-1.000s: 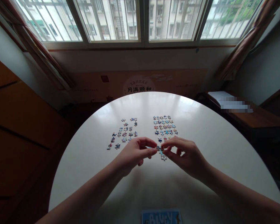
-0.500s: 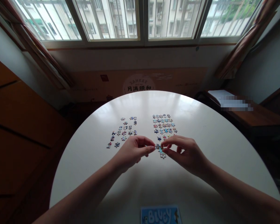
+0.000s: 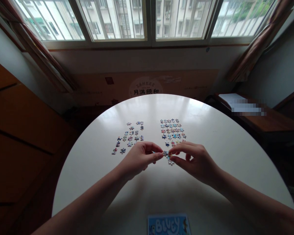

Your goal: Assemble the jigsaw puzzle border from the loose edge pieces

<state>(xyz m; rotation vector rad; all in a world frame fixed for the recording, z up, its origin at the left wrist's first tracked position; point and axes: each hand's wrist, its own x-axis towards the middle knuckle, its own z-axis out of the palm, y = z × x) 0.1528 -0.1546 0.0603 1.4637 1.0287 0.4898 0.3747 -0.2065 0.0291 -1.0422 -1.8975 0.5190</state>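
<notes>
My left hand [image 3: 143, 156] is closed, thumb and forefinger pinching the left edge of a small puzzle piece [image 3: 165, 153]. Right beside it, my right hand [image 3: 192, 158] pinches another puzzle piece [image 3: 170, 154], mostly covered by the fingertips. The two pieces meet or nearly meet; whether they interlock I cannot tell. Just below the fingers, more puzzle pieces [image 3: 171, 162] lie on the white table. Beyond my right hand are rows of loose puzzle pieces [image 3: 172, 125]. Beyond my left hand sits a looser group of puzzle pieces [image 3: 130, 138].
The round white table [image 3: 88, 176] carries a blue "Bluey" box or booklet [image 3: 169, 224] at its near edge. A large printed carton [image 3: 93, 85] stands behind the table under the window. At the right is a brown side table [image 3: 271, 122] with papers [image 3: 231, 99].
Both hands stay almost in place, still pinching the pieces. The view has tilted very slightly, and the pieces between the fingers have shifted a little.
</notes>
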